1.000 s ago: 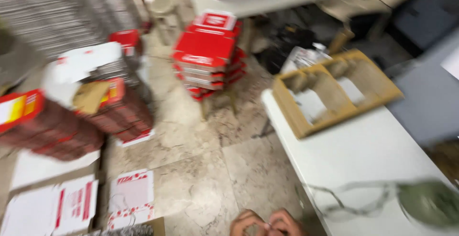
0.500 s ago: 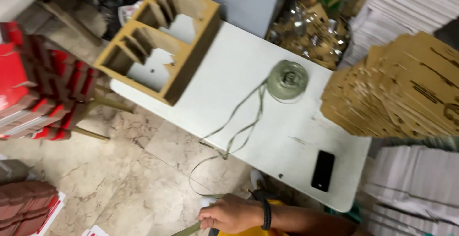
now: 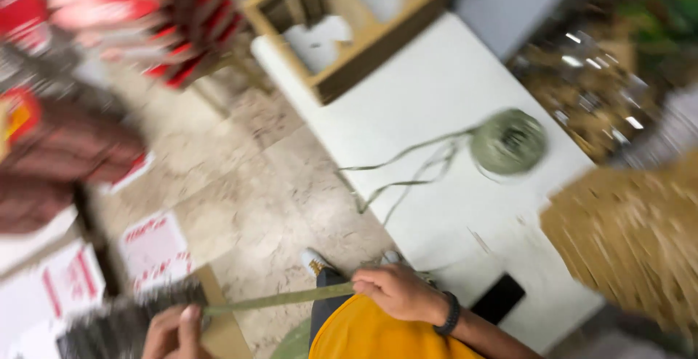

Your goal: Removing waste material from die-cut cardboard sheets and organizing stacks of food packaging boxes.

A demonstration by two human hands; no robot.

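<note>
A flat olive-green strap runs taut between my two hands at the bottom of the head view. My right hand, with a black band on its wrist, grips one end. My left hand pinches the other end over a dark, blurred bundle on the floor. Loose strap trails across the white table to a green spool. The whole view is blurred by motion.
A wooden divided tray stands at the table's far end. A black phone lies near its front edge, beside a stack of brown cardboard. Red and white flat boxes are piled at the left over a marble floor.
The view has swung back to the left and down. My left hand has come into view, and the strap is now stretched straight between both hands.
</note>
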